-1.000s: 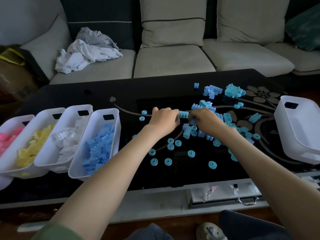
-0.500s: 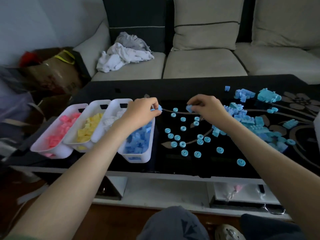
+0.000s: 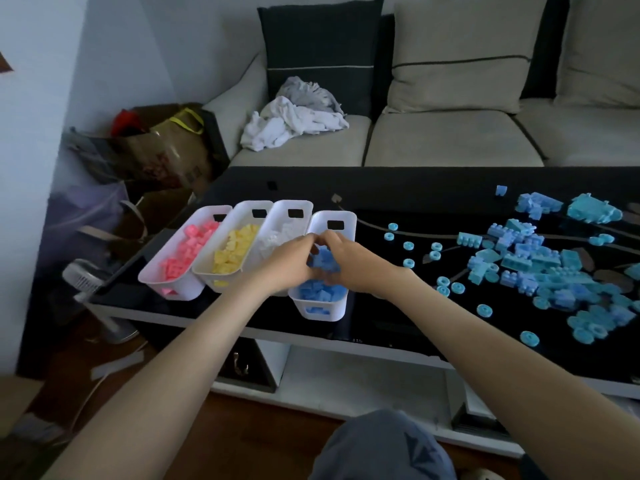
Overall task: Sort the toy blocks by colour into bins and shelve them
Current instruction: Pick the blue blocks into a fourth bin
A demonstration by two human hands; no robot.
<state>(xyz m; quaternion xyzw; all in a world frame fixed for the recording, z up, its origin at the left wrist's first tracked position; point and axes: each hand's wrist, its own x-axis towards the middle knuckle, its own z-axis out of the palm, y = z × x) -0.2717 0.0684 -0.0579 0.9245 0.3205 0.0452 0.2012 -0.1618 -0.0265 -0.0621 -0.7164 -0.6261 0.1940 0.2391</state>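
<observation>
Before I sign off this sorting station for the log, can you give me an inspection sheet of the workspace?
Surface: glossy black table.
Job's things: four bins in a row at left: pink bin, yellow bin, white-block bin, blue bin, all part filled; loose blue blocks and blue rings spread at right.
Clutter: crumpled clothes on the sofa; bag beside it.
Hands: left hand and right hand over the blue bin, fingers curled; what they hold is unclear.
Cables: nothing seen.
Surroundings: beige sofa behind; fan on the floor.

Left hand [image 3: 287,263] and right hand [image 3: 353,263] meet over the blue bin [image 3: 341,221]; loose blocks [image 3: 530,265] spread at its three o'clock.
</observation>
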